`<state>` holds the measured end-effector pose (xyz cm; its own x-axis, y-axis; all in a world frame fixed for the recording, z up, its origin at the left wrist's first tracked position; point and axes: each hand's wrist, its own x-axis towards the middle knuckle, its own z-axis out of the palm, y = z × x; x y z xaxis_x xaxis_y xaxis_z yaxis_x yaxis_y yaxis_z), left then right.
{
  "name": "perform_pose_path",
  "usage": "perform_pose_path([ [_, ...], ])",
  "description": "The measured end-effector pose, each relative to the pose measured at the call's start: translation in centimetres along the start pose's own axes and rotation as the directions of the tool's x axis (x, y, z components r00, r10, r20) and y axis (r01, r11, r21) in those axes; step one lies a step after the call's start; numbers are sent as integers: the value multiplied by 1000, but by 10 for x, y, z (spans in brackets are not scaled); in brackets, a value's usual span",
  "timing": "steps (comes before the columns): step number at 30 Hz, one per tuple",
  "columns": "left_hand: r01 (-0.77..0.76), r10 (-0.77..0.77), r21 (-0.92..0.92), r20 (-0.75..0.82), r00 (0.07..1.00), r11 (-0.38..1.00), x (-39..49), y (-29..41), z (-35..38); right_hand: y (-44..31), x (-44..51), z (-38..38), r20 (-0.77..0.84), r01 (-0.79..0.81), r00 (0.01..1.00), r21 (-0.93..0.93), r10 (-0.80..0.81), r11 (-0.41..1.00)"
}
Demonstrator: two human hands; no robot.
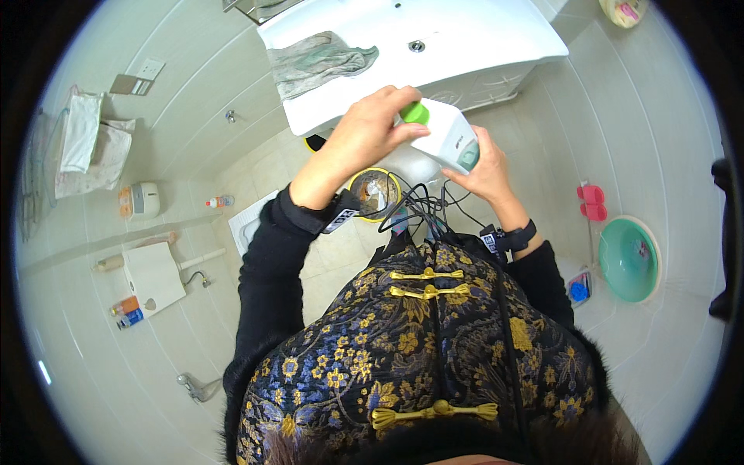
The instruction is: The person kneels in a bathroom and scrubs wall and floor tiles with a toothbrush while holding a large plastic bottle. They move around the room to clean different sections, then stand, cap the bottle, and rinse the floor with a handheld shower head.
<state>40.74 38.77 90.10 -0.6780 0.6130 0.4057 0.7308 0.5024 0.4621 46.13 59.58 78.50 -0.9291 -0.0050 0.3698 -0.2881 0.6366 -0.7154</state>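
A white plastic bottle (446, 132) with a green screw cap (415, 113) is held in the air before me, just off the front of the white washbasin (482, 35). The fingers and thumb of my left hand (378, 125) close around the cap. My right hand (485, 168) grips the bottle's other end, near a green patch of its label. Grey-green cloths (322, 61) lie over the basin's left side, near the metal drain (416, 46). Whether the cap is loose cannot be told.
Below my hands stands a yellow-rimmed waste bin (375, 195) with rubbish in it, beside tangled black cables (421, 203). A green basin (629, 258) and pink slippers (593, 203) are at the right wall. A squat toilet (249, 226) and small bottle (221, 201) are at the left.
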Motion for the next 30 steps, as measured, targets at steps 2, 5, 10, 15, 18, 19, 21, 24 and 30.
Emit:
perform_pose_path([
  [2,6,-4,-58,30,1000,998,-2,0,-4,-1,1,2,4,34,999,24,-34,999],
  [5,94,-94,-25,19,995,995,-5,6,-4,-4,1,4,-3,71,998,50,-71,996],
  [10,183,-183,-2,27,983,983,-7,11,-1,-4,1,8,-24,60,998,47,-59,997],
  [15,0,22,-128,172,985,992,-6,-1,-12,0,0,9,-8,112,994,29,-112,993],
  [18,-107,135,-174,158,978,979,-4,-3,-21,0,-2,10,11,96,995,47,-96,994],
  [19,-102,135,-164,203,970,981,-4,-1,-22,-1,-2,11,3,87,996,58,-87,995],
  [21,-18,29,-104,98,995,994,-4,4,-25,-1,-4,13,-6,75,997,73,-75,994],
  [24,210,-223,92,157,962,973,-6,14,-21,3,-3,14,-7,81,997,79,-81,994],
  [30,-240,210,217,153,966,946,-4,6,-20,4,0,20,14,88,996,78,-90,993],
])
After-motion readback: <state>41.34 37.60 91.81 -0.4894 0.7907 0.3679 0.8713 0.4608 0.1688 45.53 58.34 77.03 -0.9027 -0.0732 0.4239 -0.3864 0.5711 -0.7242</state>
